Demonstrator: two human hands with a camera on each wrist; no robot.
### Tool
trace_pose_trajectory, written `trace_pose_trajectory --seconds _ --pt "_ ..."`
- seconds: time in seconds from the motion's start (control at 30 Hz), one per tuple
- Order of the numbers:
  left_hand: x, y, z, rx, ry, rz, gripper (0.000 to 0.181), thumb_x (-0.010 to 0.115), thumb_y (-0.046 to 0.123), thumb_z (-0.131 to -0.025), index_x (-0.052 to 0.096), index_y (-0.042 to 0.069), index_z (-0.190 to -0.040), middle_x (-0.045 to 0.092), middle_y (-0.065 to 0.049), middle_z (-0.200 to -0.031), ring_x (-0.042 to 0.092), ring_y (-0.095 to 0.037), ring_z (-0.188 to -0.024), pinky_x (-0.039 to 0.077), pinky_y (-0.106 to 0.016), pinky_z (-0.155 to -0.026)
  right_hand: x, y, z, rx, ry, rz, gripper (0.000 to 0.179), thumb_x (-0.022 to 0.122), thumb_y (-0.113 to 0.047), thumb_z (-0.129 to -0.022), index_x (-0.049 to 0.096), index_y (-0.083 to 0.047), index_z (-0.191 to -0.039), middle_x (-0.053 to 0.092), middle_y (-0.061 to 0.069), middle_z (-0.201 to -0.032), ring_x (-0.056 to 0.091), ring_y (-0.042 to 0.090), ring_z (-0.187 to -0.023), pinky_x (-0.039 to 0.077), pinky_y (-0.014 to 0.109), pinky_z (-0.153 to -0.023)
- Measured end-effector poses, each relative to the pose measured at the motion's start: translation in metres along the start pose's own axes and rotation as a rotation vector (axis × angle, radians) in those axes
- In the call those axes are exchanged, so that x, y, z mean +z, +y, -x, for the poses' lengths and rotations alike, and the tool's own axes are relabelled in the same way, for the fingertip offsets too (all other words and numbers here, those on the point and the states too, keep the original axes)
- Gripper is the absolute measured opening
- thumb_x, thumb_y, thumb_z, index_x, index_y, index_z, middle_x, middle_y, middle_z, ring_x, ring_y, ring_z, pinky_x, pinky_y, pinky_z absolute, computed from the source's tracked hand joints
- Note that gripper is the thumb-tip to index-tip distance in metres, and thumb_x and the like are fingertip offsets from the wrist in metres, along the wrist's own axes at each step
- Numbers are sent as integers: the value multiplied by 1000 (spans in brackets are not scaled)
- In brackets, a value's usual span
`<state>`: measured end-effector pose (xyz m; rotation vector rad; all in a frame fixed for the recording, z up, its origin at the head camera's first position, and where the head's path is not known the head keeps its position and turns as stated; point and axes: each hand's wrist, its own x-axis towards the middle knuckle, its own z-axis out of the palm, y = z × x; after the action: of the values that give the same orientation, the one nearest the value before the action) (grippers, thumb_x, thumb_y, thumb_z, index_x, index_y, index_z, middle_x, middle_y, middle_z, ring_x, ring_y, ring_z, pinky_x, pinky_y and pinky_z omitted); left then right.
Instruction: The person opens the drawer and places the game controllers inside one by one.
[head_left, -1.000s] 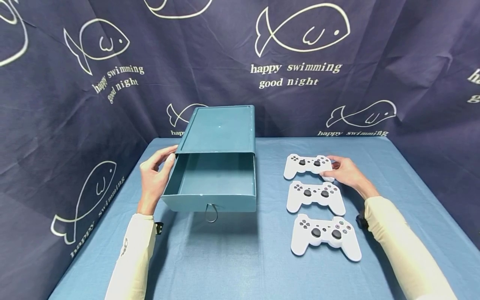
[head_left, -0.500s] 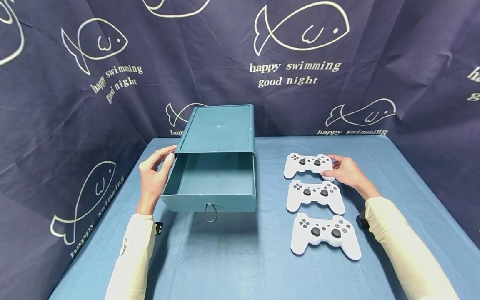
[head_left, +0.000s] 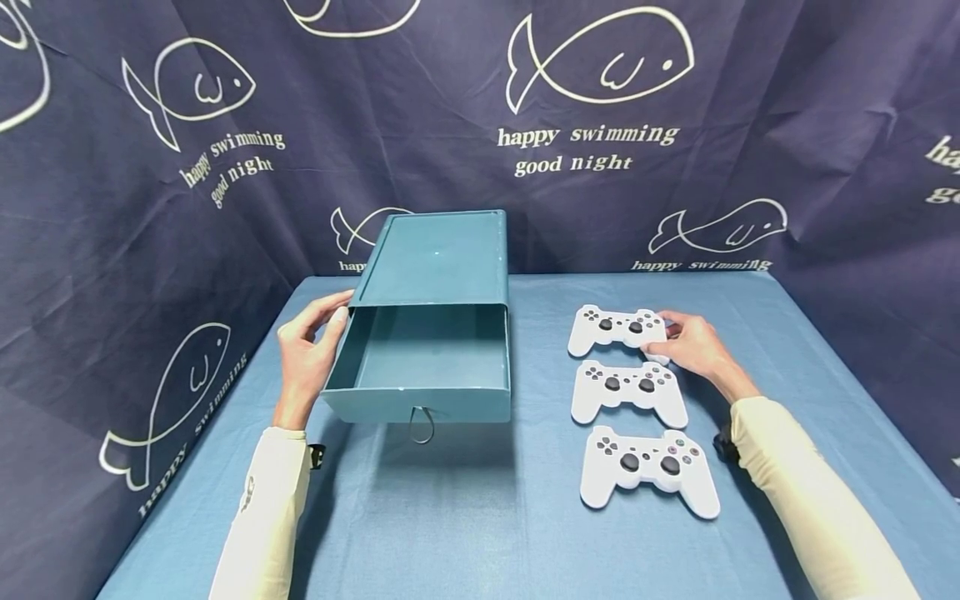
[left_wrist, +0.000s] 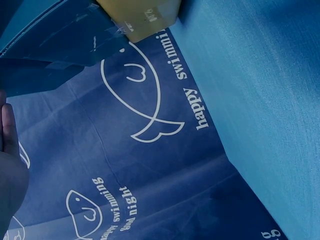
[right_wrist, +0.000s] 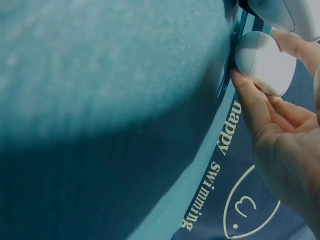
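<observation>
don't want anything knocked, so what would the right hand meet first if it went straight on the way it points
The farthest controller, whose right end the right hand pinches. Past that, the line seems to cross tablecloth toward the teal box or the curtain; depth leaves unclear which.

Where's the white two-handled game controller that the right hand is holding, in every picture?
Head: right of centre, the white two-handled game controller is farthest of three, its right end in the right hand.
Left wrist: not in it.
Right wrist: its rounded white end shows near the upper right, pinched by the hand.
Shared landmark: dark blue fish-print fabric backdrop.
</observation>
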<state>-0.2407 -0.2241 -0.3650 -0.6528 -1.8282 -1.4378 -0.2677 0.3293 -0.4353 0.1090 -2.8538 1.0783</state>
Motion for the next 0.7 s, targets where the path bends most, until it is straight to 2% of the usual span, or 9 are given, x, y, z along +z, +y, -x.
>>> trace_pose_trajectory --seconds 0.37,0.5,0.7 --pt "1 1 -1 10 12 5 24 64 -11 -94 73 -11 -116 75 -13 -112 71 -8 -100 52 -24 -91 -4 -5 7 10 39 -23 69 82 -23 -86 55 9 -140 68 32 -113 64 44 -107 49 36 -81" --pt "1 1 -1 11 12 3 24 64 -11 -94 73 -10 -116 75 -12 -113 71 -9 -100 52 -24 -90 -5 -7 9 -2 48 -41 69 82 -22 -86 54 10 -141 67 33 -113 64 44 -107 48 28 -78" --pt "0 1 0 5 5 1 24 63 -9 -96 74 -8 -118 75 -12 -113 71 -10 -101 52 -24 -90 -10 -13 13 -36 78 -74 59 82 -15 -85 60 7 -134 69 32 -110 66 43 -103 47 18 -71"
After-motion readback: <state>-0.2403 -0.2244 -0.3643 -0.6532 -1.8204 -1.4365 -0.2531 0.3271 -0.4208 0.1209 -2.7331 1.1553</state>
